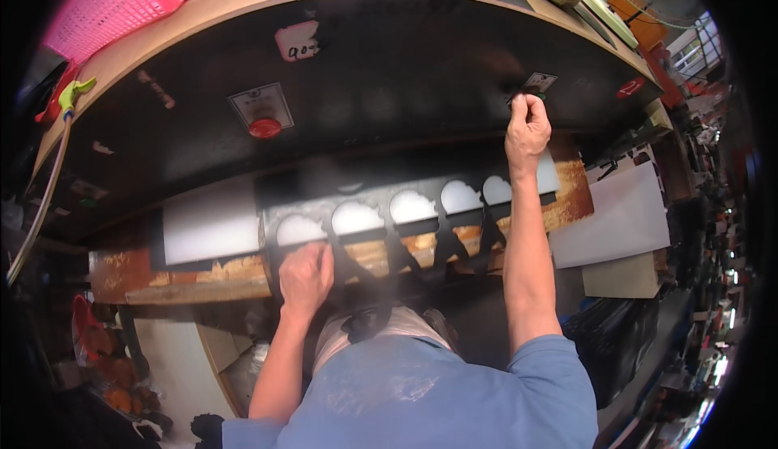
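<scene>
Just beyond my curled left fingers (311, 254), their hold hidden, the white rounded piece (300, 228) looks light, thin, edge-graspable; my right fingers (536, 110) pinch narrowly.

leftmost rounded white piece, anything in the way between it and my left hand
Nothing visible stands in the way: the left hand is at the near edge of the leftmost rounded white piece. What lies under the hand is hidden, so contact cannot be told.

Handwritten tag (297, 41), labels (256, 104), red sign (630, 87) (blurred), on black panel (389, 68)
</scene>
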A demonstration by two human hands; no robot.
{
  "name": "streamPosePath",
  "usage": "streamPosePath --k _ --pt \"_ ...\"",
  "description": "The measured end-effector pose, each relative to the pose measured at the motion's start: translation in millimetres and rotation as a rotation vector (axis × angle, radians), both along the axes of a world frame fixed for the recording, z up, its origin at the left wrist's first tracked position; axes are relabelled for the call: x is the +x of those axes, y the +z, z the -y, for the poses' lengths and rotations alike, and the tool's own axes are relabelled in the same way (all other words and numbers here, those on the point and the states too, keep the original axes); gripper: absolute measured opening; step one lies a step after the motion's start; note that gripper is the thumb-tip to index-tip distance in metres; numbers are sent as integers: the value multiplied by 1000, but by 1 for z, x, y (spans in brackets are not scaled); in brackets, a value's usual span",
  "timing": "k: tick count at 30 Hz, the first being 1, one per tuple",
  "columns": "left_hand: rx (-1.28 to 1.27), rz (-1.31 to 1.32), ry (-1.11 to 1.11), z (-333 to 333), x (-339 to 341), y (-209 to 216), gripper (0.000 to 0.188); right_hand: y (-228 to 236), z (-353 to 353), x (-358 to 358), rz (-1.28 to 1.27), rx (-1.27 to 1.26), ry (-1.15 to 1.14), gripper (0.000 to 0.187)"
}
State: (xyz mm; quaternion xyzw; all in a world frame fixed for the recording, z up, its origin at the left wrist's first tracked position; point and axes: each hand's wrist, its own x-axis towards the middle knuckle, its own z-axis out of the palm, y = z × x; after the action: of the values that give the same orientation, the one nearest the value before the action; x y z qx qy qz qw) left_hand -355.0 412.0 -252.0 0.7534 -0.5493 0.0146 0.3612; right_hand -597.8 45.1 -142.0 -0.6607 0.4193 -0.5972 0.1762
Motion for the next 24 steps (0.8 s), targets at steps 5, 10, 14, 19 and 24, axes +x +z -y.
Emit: streamPosePath --k 5,10,14,19,24 --pt "-82 54 -22 3 11 -4 11 -59 -108 -34 18 324 142 27" --pt "-56 -53 14 3 7 -4 13 -118 -164 -19 -337 132 222 17" --pt "-40 -43 29 1 4 -3 12 -120 -158 -20 -226 261 234 19" --pt "-62 -14 30 -5 -3 -4 9 -124 -163 -26 -213 261 257 19" --pt "-97 -1 40 -10 -12 -7 6 -129 -154 -32 -75 460 276 19"
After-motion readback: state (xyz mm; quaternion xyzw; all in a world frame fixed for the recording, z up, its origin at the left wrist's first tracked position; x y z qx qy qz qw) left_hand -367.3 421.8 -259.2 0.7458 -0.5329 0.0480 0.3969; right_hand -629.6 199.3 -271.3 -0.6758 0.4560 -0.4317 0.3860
